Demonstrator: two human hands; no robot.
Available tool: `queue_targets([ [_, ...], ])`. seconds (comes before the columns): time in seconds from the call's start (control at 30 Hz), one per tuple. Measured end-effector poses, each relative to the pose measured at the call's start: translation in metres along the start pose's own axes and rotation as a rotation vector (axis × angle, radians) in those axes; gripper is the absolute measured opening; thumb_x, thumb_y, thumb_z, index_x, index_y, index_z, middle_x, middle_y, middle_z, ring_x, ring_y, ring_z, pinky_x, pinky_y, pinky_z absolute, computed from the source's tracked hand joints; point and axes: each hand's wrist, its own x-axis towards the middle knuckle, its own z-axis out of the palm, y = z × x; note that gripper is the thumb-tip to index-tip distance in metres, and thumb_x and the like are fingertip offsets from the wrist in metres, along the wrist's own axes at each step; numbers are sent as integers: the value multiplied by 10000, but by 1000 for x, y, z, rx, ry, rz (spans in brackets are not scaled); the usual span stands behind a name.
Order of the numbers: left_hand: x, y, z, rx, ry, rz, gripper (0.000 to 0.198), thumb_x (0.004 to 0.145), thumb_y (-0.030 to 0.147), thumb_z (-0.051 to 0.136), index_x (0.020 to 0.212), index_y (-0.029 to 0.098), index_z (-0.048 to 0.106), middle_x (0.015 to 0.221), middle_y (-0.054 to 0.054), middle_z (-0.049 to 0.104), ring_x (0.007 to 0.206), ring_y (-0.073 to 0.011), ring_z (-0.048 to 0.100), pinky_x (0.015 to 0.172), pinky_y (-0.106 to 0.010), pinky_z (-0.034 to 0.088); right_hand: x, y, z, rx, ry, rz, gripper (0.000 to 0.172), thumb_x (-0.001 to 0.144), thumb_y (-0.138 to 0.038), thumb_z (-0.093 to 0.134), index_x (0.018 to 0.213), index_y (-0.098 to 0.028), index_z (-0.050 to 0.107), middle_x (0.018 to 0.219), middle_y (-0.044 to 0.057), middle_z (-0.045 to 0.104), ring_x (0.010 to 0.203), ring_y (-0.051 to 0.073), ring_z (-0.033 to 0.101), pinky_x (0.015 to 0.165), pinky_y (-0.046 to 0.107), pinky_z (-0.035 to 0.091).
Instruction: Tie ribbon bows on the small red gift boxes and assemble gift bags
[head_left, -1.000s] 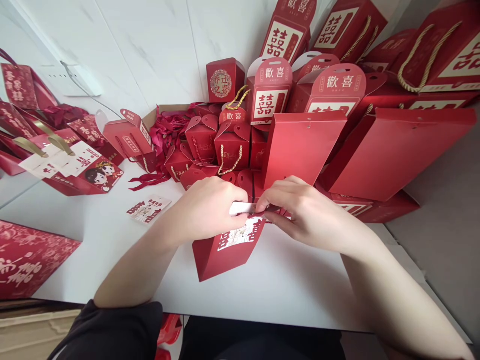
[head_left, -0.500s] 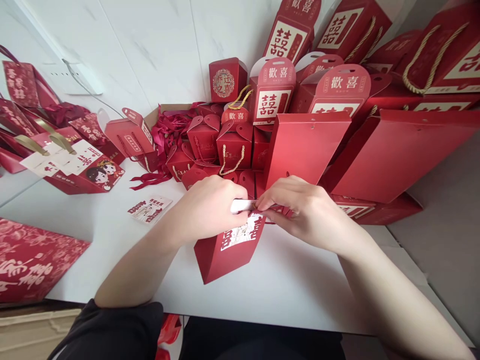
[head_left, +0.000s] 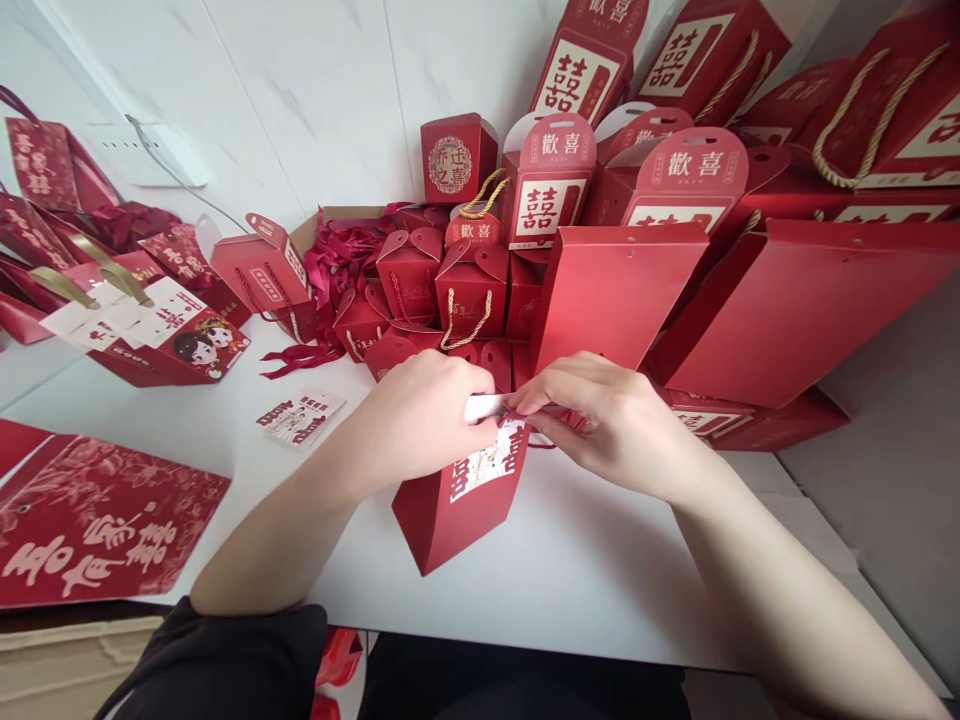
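Note:
A red box (head_left: 469,515) stands tilted near the table's middle, with a white printed card (head_left: 489,462) on its upper side. My left hand (head_left: 431,415) is closed round its top, with a white folded edge (head_left: 486,407) showing between the fingers. The fingertips of my right hand (head_left: 592,415) pinch at the top of the box, right beside the left fingers. What lies exactly between these fingertips is too small to tell; part of a dark red cord (head_left: 541,441) shows just below them.
Behind my hands are several small red boxes (head_left: 470,290) and two tall red bags (head_left: 619,295). A loose printed card (head_left: 300,418) lies left of my left hand. A patterned red bag (head_left: 112,520) is at the table's left edge (head_left: 247,400).
The patterned red bag at the left has moved right, further into view. The box between my hands has shifted and turned slightly. Both hands keep nearly the same place and grip.

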Motion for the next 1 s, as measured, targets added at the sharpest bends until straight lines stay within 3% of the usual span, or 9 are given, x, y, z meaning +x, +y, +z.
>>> queue_targets([
  [0.27,0,2,0,-16,-32,14,275,779,295,571,565,171,453,478,25,456,459,-89,351,448,-268,184,-2,-7,-7,-29,-48,66,115,901,-82,560,909,-174,630,881,65,716,801,205,652,723,351,507],
  [0.83,-2,7,5,27,20,78,214,775,239,554,588,172,474,515,24,473,495,-100,362,474,-273,210,-1,-12,-8,-53,-42,59,135,899,-63,548,923,-180,613,856,51,680,771,183,604,724,328,485],
  [1.0,2,2,-2,22,-70,173,258,813,300,587,599,167,529,545,26,494,513,-96,375,499,-277,215,-1,-10,-10,-5,-51,111,106,912,-112,571,964,-191,618,928,54,699,825,193,635,752,337,503],
])
